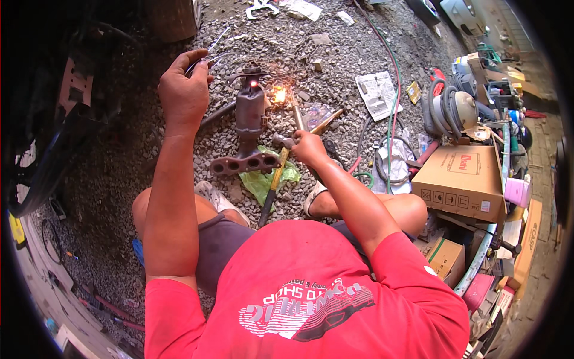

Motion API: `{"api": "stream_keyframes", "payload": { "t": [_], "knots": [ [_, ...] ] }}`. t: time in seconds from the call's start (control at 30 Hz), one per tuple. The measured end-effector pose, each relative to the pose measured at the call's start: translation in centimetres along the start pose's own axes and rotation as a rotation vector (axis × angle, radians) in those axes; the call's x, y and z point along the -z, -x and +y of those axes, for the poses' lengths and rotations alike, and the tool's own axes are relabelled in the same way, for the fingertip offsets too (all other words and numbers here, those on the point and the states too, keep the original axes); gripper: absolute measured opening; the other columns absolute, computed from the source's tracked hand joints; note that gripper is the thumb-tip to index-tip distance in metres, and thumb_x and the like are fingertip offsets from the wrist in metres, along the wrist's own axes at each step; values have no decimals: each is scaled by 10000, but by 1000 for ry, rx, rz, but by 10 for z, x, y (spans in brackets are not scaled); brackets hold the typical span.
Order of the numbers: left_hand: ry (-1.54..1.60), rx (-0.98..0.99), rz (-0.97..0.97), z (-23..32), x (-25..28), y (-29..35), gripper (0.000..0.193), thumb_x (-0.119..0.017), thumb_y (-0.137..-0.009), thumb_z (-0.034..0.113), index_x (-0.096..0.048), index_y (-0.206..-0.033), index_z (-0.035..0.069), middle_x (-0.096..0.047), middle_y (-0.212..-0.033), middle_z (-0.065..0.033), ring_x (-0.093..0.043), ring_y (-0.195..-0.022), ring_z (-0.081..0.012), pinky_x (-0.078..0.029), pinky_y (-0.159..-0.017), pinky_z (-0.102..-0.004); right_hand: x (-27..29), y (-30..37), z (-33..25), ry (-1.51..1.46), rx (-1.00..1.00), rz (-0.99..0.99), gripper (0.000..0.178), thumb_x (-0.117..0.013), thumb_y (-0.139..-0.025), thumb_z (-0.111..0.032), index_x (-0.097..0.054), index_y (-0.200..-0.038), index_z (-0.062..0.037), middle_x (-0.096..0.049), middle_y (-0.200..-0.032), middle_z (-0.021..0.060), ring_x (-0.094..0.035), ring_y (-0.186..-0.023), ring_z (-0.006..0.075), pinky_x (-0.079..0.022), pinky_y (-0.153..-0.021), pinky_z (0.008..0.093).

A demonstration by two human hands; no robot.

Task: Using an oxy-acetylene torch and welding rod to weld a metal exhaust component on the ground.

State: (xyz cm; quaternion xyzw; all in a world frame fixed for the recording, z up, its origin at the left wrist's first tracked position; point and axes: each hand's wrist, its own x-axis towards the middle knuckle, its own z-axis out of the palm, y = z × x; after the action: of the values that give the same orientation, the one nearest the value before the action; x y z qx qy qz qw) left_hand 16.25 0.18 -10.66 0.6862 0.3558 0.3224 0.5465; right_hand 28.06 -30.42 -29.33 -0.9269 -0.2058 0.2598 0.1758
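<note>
An exhaust manifold with a rusty brown converter body [250,110] stands on the gravel before me, its flange with several round ports toward me. A spot near its top glows red-orange. My right hand [308,148] is wrapped round a gas torch [298,115], whose bright flame and sparks show beside the manifold's upper right. Raised at the upper left, my left hand [184,90] pinches thin metal rods [219,40] that point up and away. A hammer [278,172] with a yellow and black handle lies between my feet, its head close to my right hand.
Under the manifold lies a green plastic bag [288,172]. Red and green hoses [397,78] run over the gravel at right. A cardboard box [457,178], a tank vacuum cleaner [460,107] and piled tools line the right side. Dark vehicle parts [54,140] stand at left.
</note>
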Motion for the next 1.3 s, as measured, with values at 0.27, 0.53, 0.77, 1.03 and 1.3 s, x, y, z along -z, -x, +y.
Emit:
{"api": "stream_keyframes", "payload": {
  "t": [0.27,0.53,0.77,1.03,1.3],
  "knots": [
    [-13,-25,2,-1,2,-2,243,-666,-1073,68,-794,-1269,0,-798,-1123,-82,-746,-848,-117,-613,-779,-271,55,26,2,-505,-19,146,226,-805,-919,-133,-695,-1083,-24,-726,-785,84,-719,-615,168,-579,-579,358],
    [-8,-26,3,-8,-2,-2,232,-673,-1062,72,-799,-1249,14,-806,-1109,-83,-761,-835,-121,-606,-739,-270,142,82,-13,-956,29,184,198,-792,-985,-58,-602,-972,-109,-661,-739,-19,-653,-554,85,-479,-452,240],
    [-35,29,-24,-23,-4,1,230,-641,-1047,53,-802,-1209,27,-817,-1091,-89,-795,-789,-148,-596,-682,-284,161,108,-5,-1106,-4,170,250,-796,-989,-55,-560,-985,-138,-698,-777,-2,-688,-571,113,-495,-460,239],
    [19,-3,-75,-30,-13,10,279,-560,-1005,-22,-781,-1175,1,-810,-1133,-97,-783,-846,-133,-595,-678,-277,137,104,9,-1284,-84,69,288,-820,-966,-56,-553,-1028,-143,-804,-939,107,-684,-580,118,-519,-482,249],
    [163,-132,-250,-28,-31,25,280,-501,-985,-106,-718,-1128,-2,-786,-1148,-95,-749,-1028,-114,-582,-814,-241,117,116,-12,-1163,-116,-218,321,-872,-940,-118,-560,-1010,-150,-655,-785,-12,-670,-584,113,-511,-489,254]
  ]
}}
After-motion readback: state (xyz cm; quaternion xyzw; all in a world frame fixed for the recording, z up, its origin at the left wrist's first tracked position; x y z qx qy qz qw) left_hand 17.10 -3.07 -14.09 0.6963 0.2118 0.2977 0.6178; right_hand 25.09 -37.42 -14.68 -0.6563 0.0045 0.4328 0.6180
